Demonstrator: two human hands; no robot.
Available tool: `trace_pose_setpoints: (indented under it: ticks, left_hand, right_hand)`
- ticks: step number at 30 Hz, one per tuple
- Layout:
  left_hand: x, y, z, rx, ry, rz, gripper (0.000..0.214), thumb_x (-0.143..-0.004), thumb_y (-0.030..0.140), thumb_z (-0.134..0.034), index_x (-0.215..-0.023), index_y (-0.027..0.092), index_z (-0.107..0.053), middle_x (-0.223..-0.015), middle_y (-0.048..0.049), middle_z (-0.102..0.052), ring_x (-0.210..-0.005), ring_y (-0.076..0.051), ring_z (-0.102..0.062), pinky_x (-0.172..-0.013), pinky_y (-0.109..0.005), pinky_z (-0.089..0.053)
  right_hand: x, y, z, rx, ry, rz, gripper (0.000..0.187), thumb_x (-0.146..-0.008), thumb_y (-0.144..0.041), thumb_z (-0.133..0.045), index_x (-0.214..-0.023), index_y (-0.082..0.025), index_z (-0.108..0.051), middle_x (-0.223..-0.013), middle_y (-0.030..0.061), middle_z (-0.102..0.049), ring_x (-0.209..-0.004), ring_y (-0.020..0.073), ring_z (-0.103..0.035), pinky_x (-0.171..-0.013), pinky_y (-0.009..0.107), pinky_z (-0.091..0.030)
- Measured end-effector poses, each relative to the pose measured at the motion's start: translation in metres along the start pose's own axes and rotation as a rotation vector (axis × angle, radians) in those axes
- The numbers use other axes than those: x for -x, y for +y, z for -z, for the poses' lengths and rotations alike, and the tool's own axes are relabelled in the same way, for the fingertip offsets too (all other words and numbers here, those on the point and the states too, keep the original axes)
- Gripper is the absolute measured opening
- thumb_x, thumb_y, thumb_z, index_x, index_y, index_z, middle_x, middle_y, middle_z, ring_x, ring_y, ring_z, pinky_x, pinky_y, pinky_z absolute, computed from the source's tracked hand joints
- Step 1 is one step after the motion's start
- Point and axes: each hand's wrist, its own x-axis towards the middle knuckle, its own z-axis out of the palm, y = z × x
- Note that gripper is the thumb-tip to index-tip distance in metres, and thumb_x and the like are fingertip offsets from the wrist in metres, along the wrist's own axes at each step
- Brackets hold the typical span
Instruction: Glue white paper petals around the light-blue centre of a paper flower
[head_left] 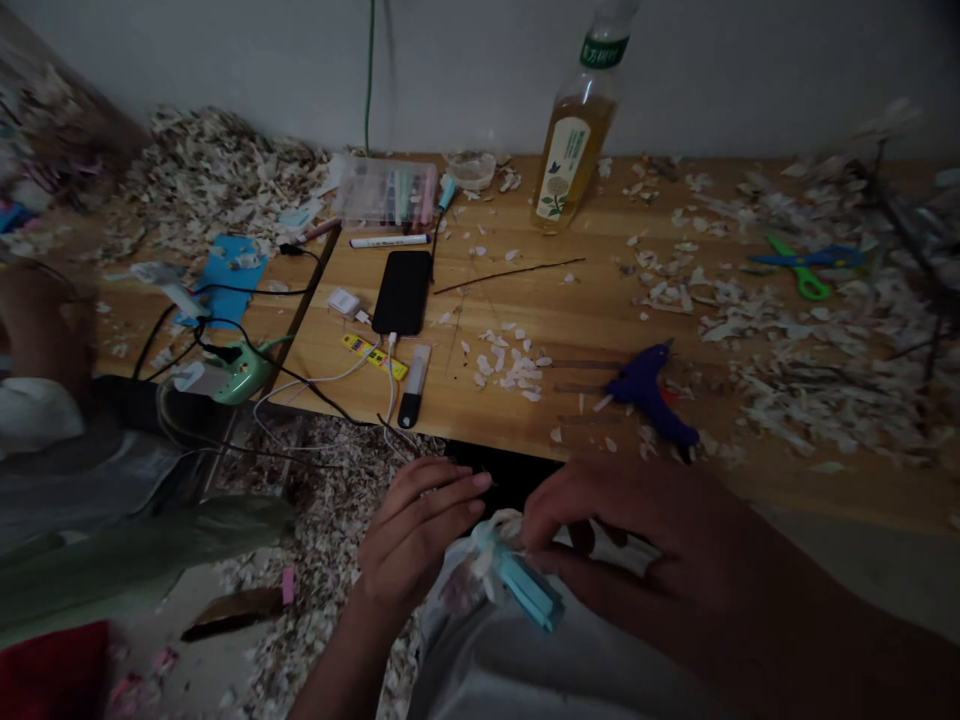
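Note:
A light-blue bundle of narrow strips [532, 595], with whitish petal-like pieces around its upper end, lies over my lap on pale grey cloth. My right hand [622, 540] comes in from the right. Its thumb and forefinger pinch at the bundle's whitish edge; exactly what is between the fingertips is too dim to see. Just left of the bundle is my left hand [424, 530], fingers stretched out and side by side, its thumb hidden. Beyond my right hand, a blue glue gun [651, 395] lies on the wooden table [495, 415].
Dried petal scraps [217, 180] cover much of the table and floor. A tea bottle [574, 150] stands at the back. A phone [403, 292], a box cutter [414, 385], green-handled scissors [810, 260], a thin stick [510, 275] and cables lie about. Another person's arm [37, 330] is at left.

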Motion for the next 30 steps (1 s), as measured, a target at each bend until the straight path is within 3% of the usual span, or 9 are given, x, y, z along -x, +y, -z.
trace_pose_setpoints:
  ticks: [7, 14, 20, 25, 30]
  left_hand:
    - [0.002, -0.003, 0.002, 0.027, -0.042, -0.021, 0.02, -0.096, 0.017, -0.054, -0.114, 0.016, -0.064, -0.108, -0.0106, -0.076, -0.108, -0.022, -0.069, -0.094, -0.044, -0.058]
    - [0.004, -0.003, 0.001, 0.038, -0.024, 0.005, 0.021, -0.097, 0.02, -0.054, -0.114, 0.018, -0.066, -0.106, -0.0099, -0.077, -0.107, -0.021, -0.07, -0.096, -0.041, -0.056]
    - [0.009, -0.009, -0.002, 0.129, 0.033, 0.121, 0.022, -0.097, 0.029, -0.054, -0.112, 0.02, -0.068, -0.107, -0.0072, -0.077, -0.105, -0.02, -0.07, -0.094, -0.037, -0.057]
    - [0.019, -0.01, -0.005, 0.182, 0.026, 0.223, 0.025, -0.097, 0.032, -0.054, -0.113, 0.022, -0.07, -0.107, -0.0058, -0.077, -0.102, -0.02, -0.071, -0.087, -0.035, -0.059]
    - [0.03, -0.01, -0.007, 0.159, -0.033, 0.321, 0.025, -0.09, 0.034, -0.063, -0.113, 0.024, -0.07, -0.104, -0.007, -0.078, -0.097, -0.024, -0.073, -0.079, -0.036, -0.062]
  right_hand:
    - [-0.002, -0.002, 0.001, -0.007, -0.051, -0.011, 0.006, -0.09, -0.026, -0.062, -0.088, -0.026, -0.067, -0.085, -0.0065, -0.071, -0.075, 0.0079, -0.064, -0.068, 0.02, -0.048]
    - [0.0, -0.003, 0.004, 0.028, -0.036, -0.007, 0.005, -0.092, -0.029, -0.062, -0.092, -0.028, -0.066, -0.089, -0.0057, -0.071, -0.077, 0.0086, -0.064, -0.067, 0.02, -0.049]
    - [0.006, 0.002, 0.012, 0.066, 0.065, -0.032, 0.009, -0.089, -0.033, -0.065, -0.097, -0.03, -0.068, -0.092, -0.0029, -0.072, -0.072, 0.0117, -0.064, -0.061, 0.022, -0.051]
    - [0.003, 0.006, 0.0, 0.017, 0.011, -0.048, 0.012, -0.091, -0.036, -0.063, -0.099, -0.029, -0.067, -0.094, -0.0021, -0.069, -0.073, 0.0109, -0.06, -0.064, 0.022, -0.049]
    - [-0.002, 0.003, -0.006, -0.059, -0.053, -0.122, 0.014, -0.092, -0.037, -0.061, -0.087, -0.025, -0.067, -0.083, -0.0029, -0.066, -0.07, 0.0096, -0.058, -0.059, 0.021, -0.043]
